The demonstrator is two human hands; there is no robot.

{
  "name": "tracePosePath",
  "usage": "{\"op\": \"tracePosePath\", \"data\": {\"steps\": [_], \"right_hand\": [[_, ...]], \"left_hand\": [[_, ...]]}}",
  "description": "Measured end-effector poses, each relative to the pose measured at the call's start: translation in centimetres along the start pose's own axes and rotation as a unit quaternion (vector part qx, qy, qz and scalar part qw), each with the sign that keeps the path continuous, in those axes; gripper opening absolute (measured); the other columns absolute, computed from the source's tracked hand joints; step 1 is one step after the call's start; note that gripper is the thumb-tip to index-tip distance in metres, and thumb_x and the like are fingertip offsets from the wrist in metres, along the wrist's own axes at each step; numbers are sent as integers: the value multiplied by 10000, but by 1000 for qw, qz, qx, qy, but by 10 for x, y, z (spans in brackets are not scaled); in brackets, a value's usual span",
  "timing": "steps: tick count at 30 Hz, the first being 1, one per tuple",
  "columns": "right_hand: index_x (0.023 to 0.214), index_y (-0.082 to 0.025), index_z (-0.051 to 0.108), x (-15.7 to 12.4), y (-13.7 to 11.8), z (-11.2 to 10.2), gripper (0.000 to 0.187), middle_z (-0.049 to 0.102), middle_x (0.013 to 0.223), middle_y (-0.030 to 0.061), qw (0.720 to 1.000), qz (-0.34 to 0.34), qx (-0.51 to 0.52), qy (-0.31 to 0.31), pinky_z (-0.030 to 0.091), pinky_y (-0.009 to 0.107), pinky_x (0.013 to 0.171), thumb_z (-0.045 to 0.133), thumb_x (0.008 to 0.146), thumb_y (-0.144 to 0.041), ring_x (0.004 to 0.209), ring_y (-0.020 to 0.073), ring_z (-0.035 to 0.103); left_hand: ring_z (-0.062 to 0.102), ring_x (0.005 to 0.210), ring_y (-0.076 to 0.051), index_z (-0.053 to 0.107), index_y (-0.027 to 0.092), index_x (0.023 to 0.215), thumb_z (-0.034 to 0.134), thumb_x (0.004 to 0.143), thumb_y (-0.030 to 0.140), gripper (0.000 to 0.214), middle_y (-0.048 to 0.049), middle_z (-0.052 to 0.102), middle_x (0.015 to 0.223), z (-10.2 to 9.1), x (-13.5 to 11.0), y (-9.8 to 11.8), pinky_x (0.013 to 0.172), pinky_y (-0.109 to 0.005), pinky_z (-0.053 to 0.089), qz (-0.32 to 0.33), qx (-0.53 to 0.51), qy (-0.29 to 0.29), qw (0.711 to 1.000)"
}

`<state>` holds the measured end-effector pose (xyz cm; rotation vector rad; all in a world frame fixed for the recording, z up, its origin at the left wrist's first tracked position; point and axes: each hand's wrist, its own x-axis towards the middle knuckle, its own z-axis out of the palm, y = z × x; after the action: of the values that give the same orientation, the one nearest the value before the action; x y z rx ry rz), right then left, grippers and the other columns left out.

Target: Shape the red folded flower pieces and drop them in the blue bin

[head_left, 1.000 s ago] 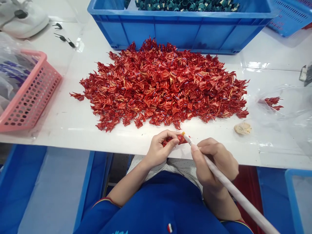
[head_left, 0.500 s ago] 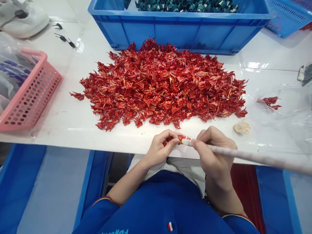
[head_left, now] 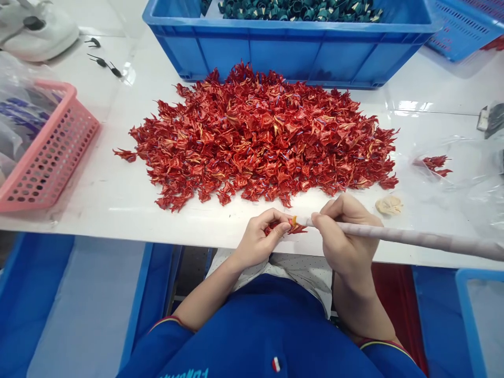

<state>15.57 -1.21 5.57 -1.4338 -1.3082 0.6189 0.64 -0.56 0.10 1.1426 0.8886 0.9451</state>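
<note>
Head view: a small red piece (head_left: 300,229) is pinched between thumb and fingers of the left hand (head_left: 262,239), over the desk's (head_left: 118,210) near edge; the fingers hide part of it. The right hand (head_left: 348,241) grips a long white rod (head_left: 417,241), its yellowish tip at the piece. A second ago the rod slanted down across the right forearm; now it lies nearly level, while the left hand has stayed put.

Beyond, a heap of similar red pieces (head_left: 268,142) fills the desk's middle. A blue crate (head_left: 283,52) at the far edge holds dark green pieces (head_left: 299,9). Toward the left edge, a pink basket (head_left: 71,97) contains a clear bag with purple items (head_left: 18,113). Toward the right edge are a tan lump (head_left: 389,205) and clear plastic (head_left: 472,194), with a few red pieces in or under it, I cannot tell which. Small dark bits (head_left: 98,60) lie near the far left corner.
</note>
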Motion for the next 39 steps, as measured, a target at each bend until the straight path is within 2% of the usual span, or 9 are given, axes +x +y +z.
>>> {"op": "tracePosePath", "data": {"steps": [4,8,15,20,29,35,39], "right_hand": [[563,-213,453,4,1,3,256,473,482,-72,997,-10,46,68,344,258,453,629,706,-93,454,101,441],[572,-210,520,4,7,2,210,539,501,-66,988,6,115,101,363,260,441,649,689,-91,444,107,474],[579,-201,551,-3,16,2,191,569,488,-59,979,22,172,104,355,241,427,656,689,-86,442,105,496],[594,-196,567,-5,14,2,177,566,493,-54,974,20,190,119,335,241,413,646,687,-66,436,104,493],[623,-201,565,-9,1,5,179,543,505,-47,979,-2,162,126,319,257,424,624,694,-47,441,115,479],[627,-191,566,-11,5,6,178,543,510,-45,980,-8,157,118,317,254,419,628,705,-44,438,110,479],[638,-190,560,-13,4,6,177,555,529,-35,983,-13,136,123,325,259,414,634,724,-55,447,119,496]], "left_hand": [[700,813,-199,593,164,756,666,837,541,393,-89,739,842,-1,1,2,743,-303,537,-18,-21,6,1000],[715,782,-197,561,171,760,675,826,555,406,-82,746,816,-2,1,3,724,-295,539,-40,-57,4,998],[747,836,-209,538,185,779,679,835,533,380,-98,775,893,-2,2,5,764,-305,557,-53,-104,-7,993],[744,952,-234,516,188,771,674,844,525,380,-112,776,974,-2,2,5,818,-317,560,-60,-126,-8,990],[747,839,-237,510,201,802,664,834,563,395,-88,776,876,-4,2,4,800,-366,569,-81,-154,-11,985],[740,924,-258,523,194,794,668,824,576,410,-100,769,937,-5,2,4,794,-353,575,-86,-149,-3,985],[733,916,-239,539,183,786,668,838,545,387,-113,757,994,-3,2,4,793,-335,568,-59,-127,12,990]]}}
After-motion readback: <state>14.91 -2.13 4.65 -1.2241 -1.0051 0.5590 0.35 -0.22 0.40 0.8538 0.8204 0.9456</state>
